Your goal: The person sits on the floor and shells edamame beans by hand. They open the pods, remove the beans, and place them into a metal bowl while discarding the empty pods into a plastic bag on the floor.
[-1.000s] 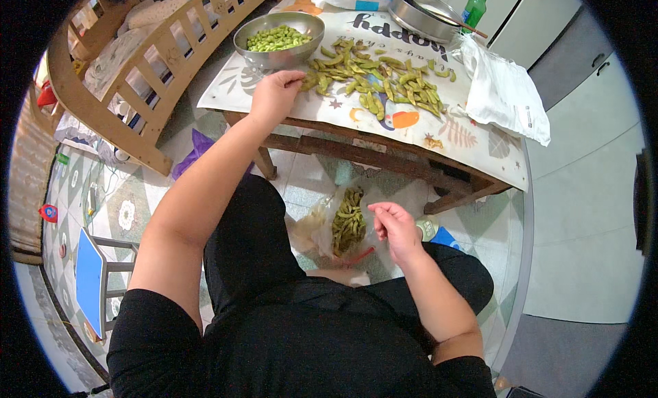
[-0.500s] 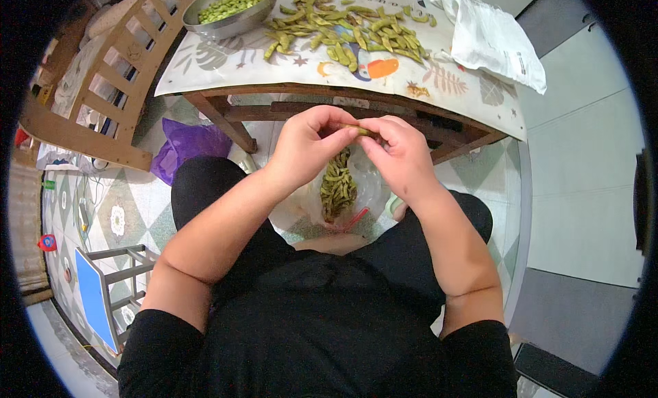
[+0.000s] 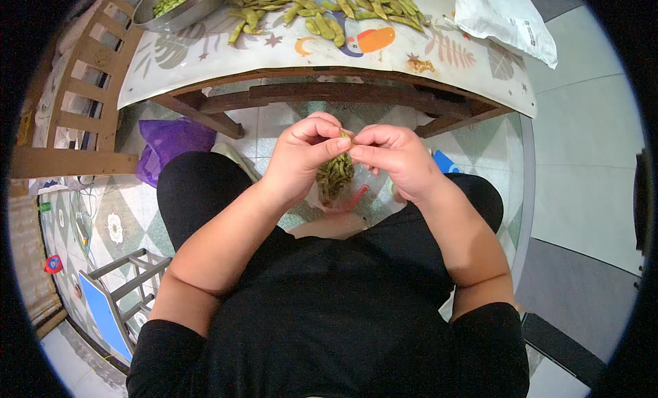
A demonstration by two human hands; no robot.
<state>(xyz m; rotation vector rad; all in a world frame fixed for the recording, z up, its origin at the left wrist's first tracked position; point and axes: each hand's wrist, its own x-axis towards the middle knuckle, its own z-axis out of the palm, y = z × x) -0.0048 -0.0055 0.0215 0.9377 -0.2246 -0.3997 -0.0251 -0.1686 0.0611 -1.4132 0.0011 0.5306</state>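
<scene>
Down from the table (image 3: pixel 226 58), the left hand (image 3: pixel 295 159) has met the right hand (image 3: pixel 403 162); I see both pinching one pod (image 3: pixel 345 134) between fingertips, over the bagged pods (image 3: pixel 334 178), the metal bowl (image 3: pixel 197 15) sitting up left.

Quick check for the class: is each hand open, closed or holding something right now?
Left hand: closed, pinching a green pod.
Right hand: closed, pinching the same pod from the other side.
</scene>
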